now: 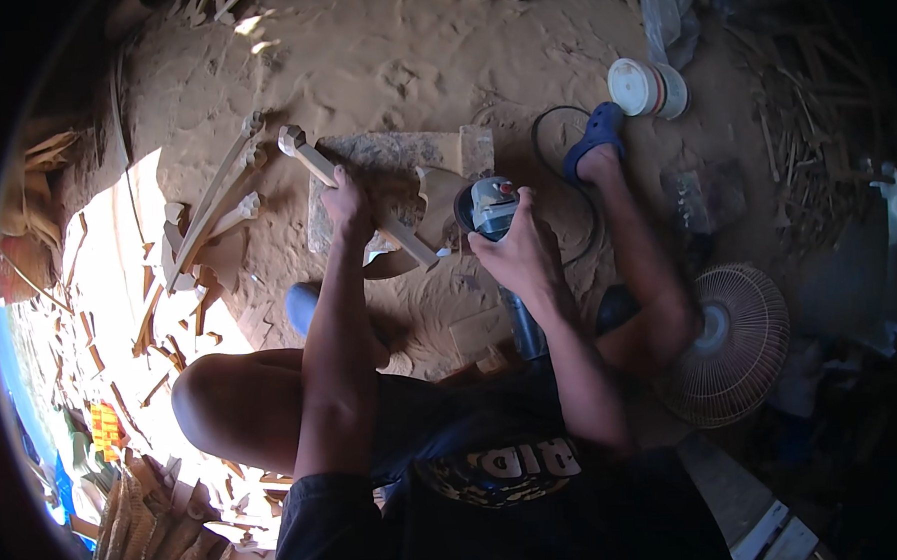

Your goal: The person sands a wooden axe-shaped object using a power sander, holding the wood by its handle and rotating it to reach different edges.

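Wooden stick [405,239] slants through the closed left grip [345,201]; right grip [525,254] clasps a grinder [492,208].

"What's the stick [403,239] like?"
"Pale wood, straight, with a faceted knob at the end farthest from the grinder [493,206]. It's held aslant, left of the grinder."
"And the grinder?"
"Grey head, darker bluish body, held with its dark disc [462,210] on the side facing the stick."
"Touching?"
"No, near but apart. Whether the disc spins, I can't tell."
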`<action>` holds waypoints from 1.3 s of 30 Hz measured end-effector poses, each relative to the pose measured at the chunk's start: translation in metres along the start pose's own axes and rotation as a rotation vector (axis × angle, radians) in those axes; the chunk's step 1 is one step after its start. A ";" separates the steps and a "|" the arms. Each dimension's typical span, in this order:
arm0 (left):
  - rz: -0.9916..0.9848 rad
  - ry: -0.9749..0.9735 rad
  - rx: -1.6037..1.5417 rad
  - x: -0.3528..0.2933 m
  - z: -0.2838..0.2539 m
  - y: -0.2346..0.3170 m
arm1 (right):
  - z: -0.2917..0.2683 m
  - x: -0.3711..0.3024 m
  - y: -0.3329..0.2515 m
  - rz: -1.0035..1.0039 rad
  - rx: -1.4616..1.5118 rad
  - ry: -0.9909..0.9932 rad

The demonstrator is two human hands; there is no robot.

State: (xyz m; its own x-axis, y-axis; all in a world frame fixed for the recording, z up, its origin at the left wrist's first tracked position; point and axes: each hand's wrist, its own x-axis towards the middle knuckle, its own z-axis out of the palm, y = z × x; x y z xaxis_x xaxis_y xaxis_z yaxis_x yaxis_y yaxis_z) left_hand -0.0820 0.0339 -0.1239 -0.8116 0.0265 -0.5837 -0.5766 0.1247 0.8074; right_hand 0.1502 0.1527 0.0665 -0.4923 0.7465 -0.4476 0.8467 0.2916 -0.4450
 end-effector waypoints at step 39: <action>0.378 -0.101 0.088 0.006 -0.013 0.008 | 0.006 0.012 -0.045 -0.573 -0.519 -0.206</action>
State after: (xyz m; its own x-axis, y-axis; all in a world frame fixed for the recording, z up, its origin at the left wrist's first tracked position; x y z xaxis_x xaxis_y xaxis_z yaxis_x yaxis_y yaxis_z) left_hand -0.0927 0.0225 -0.1205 -0.9490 0.1838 -0.2563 -0.2257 0.1717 0.9589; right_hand 0.1050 0.1450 0.0765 -0.8638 0.2854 -0.4152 0.4114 0.8753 -0.2543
